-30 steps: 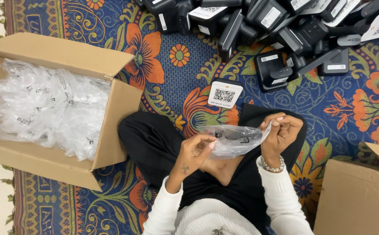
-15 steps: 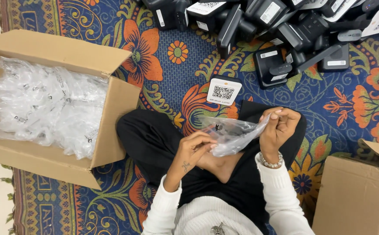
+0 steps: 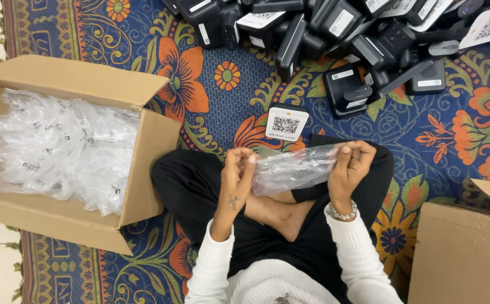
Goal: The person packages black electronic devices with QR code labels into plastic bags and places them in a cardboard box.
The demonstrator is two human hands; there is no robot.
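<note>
The left hand (image 3: 238,169) and the right hand (image 3: 353,164) are both pinching the ends of a clear plastic bag (image 3: 293,169), crinkly and thin, in the middle of the frame. Pulling gently is best, I think, because it tears easily. Shiny bags are filling the cardboard box (image 3: 149,141) at left.

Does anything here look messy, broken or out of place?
Nothing looks damaged or spilled. The black devices lie in a loose heap on the rug, one apart nearer the knees. The box brims with clear bags. Both hands hold one bag.
</note>
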